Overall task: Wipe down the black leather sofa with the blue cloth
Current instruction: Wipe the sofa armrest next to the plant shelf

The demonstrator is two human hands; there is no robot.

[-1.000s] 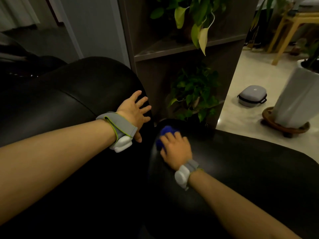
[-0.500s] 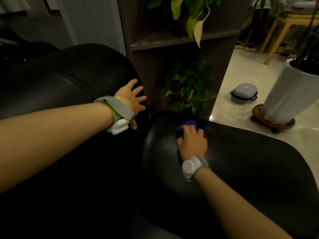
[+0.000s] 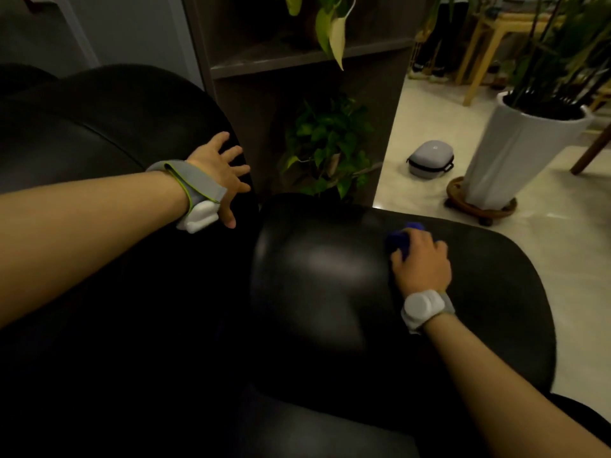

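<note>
The black leather sofa (image 3: 317, 279) fills the lower frame, its padded armrest glossy in the middle. My right hand (image 3: 421, 262) lies on top of the armrest with its fingers curled over the bunched blue cloth (image 3: 398, 241), which peeks out at the fingertips near the armrest's far edge. My left hand (image 3: 220, 170) rests with spread fingers on the sofa's backrest (image 3: 109, 127) to the left. Both wrists wear grey bands with white units.
A dark wooden shelf unit (image 3: 297, 57) with leafy plants (image 3: 330, 147) stands right behind the armrest. On the pale floor to the right are a grey case (image 3: 429, 159), a tall white planter (image 3: 515, 150) on a wheeled stand, and a wooden table (image 3: 489, 38).
My right hand has slid the blue cloth rightward along the armrest's far edge. My left hand has stayed on the backrest with fingers spread.
</note>
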